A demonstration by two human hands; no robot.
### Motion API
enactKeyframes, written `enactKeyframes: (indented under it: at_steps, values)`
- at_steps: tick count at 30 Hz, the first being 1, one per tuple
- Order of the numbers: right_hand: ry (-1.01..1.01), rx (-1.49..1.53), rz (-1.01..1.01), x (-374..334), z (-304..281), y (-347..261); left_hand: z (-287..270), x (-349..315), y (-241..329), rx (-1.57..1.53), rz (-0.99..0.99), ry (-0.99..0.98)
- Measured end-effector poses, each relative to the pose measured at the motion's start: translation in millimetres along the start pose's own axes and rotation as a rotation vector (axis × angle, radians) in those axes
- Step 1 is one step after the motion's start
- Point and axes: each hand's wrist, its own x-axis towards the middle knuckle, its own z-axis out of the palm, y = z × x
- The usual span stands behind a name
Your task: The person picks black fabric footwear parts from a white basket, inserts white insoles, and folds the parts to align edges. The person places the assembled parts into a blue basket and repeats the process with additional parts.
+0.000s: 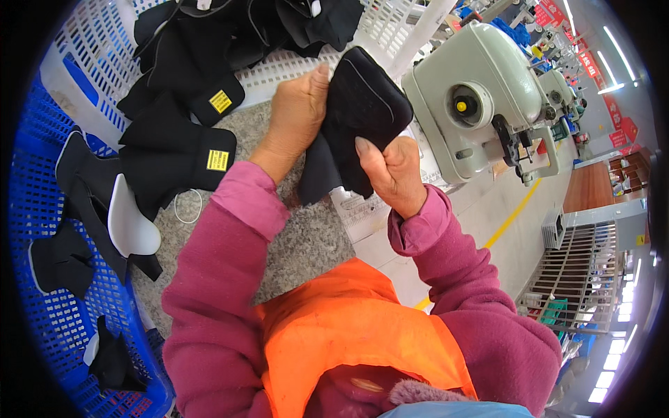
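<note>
A black padded fabric piece [366,104] with a stitched seam along its edge is held up between my two hands. My left hand [298,104] grips it at its left edge, fingers wrapped and thumb on top. Lower down on its right side, my right hand [396,171] pinches it with the thumb pressed on the cloth. A narrower black flap [319,169] hangs below. Just to the right stands a pale grey-green sewing machine [481,97], apart from the fabric.
A white basket [87,90] holds black fabric pieces; two with yellow labels [217,160] lie at its near side. A blue basket [49,230] at the left has more pieces and a white curved plate [129,223]. Under my arms is a speckled grey tabletop [306,233]. A metal rack [578,275] stands right.
</note>
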Motion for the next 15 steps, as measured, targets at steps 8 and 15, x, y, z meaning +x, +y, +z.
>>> enactKeyframes:
  at_steps: [8, 15]
  values:
    - [0.008, -0.042, 0.037, -3, -10, 7, -9, -4, 0, 0.132, 0.042, -0.050]
    - [-0.014, -0.080, -0.061, 2, -5, -1, -4, -4, 1, 0.070, -0.008, -0.031]
